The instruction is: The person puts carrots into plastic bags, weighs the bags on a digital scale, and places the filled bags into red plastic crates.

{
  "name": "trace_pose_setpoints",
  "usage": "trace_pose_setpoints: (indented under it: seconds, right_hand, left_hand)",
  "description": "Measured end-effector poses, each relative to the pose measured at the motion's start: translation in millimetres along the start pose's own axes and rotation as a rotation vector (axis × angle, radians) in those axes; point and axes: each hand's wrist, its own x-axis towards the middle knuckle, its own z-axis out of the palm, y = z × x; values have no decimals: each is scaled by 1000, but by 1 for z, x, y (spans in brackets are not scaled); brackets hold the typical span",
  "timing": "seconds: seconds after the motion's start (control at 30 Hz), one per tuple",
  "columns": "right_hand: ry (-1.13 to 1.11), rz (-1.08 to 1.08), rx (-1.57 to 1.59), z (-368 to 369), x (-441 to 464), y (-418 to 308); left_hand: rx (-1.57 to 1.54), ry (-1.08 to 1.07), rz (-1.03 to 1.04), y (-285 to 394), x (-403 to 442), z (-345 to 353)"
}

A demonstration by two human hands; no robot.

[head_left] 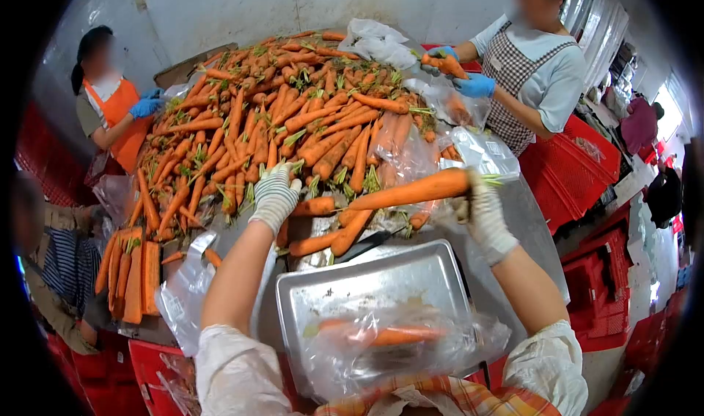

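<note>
My right hand (485,218), in a white knit glove, grips a large carrot (414,188) by its leafy top end. The carrot points left across the near edge of the pile. My left hand (274,196), in a striped white glove, reaches onto the carrot pile (257,115) with its fingers stretched out and the thumb apart. Below my hands lies a metal tray (374,276). On its near part is a clear plastic bag (469,335) with carrot inside. A dark-handled knife (363,246) lies just beyond the tray, beside several loose carrots.
A person in an orange apron (117,115) stands at the far left; another in a checked apron (513,71) holds carrots at the right. Clear bags (187,291) and stacked carrots (132,276) are at the left. Red crates (572,166) stand around the metal table (532,247).
</note>
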Motion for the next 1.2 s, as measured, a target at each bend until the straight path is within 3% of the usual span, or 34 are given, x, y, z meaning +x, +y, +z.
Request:
trace_pose_setpoints:
  seconds: [0.03, 0.13, 0.17, 0.23, 0.3, 0.37, 0.4, 0.43, 0.5, 0.53, 0.63, 0.7, 0.73, 0.9, 1.0, 1.07, 1.2]
  right_hand:
    - [27, 83, -48, 4, 17, 14]
    - [45, 250, -162, 21, 73, 54]
    - [-69, 283, -53, 34, 77, 59]
    - [-176, 323, 62, 35, 91, 74]
    - [-265, 443, 59, 30, 111, 97]
    - [-217, 442, 32, 34, 99, 87]
    - [-272, 456, -2, 26, 103, 91]
    - [-327, 471, -35, 22, 103, 94]
    - [-337, 505, -15, 23, 94, 85]
    - [-370, 557, 34, 22, 92, 85]
    - [-446, 640, 110, 20, 83, 86]
    - [-324, 541, -21, 21, 74, 86]
    - [-418, 581, 48, 20, 78, 88]
    - [-415, 588, -51, 22, 74, 91]
    - [-423, 634, -12, 24, 62, 82]
    - [-369, 523, -59, 19, 65, 90]
    - [-335, 587, -57, 8, 71, 93]
  left_hand:
    - [123, 103, 81, -8, 14, 20]
    - [233, 90, 113, -1, 34, 43]
    - [232, 85, 122, 3, 39, 43]
    - [196, -224, -100, 8, 48, 42]
    - [161, -222, -101, 4, 40, 42]
    - [-273, -129, -150, -18, 27, 52]
    - [-673, -59, -188, -44, 27, 79]
    - [-668, -60, -194, -45, 18, 68]
    - [-1288, -338, -567, -43, 2, 31]
    - [-1505, -285, -597, -47, -9, 31]
    - [-1703, -322, -616, -62, -38, 16]
    - [-1732, -329, -597, -73, -49, 13]
    - [-1791, -339, -544, -77, -53, 13]
    - [-1904, -261, -463, -91, -55, 12]
    - [-1928, -151, -488, -109, -43, 23]
    - [-1969, -39, -553, -110, -36, 23]
    - [-1977, 8, -602, -116, -24, 28]
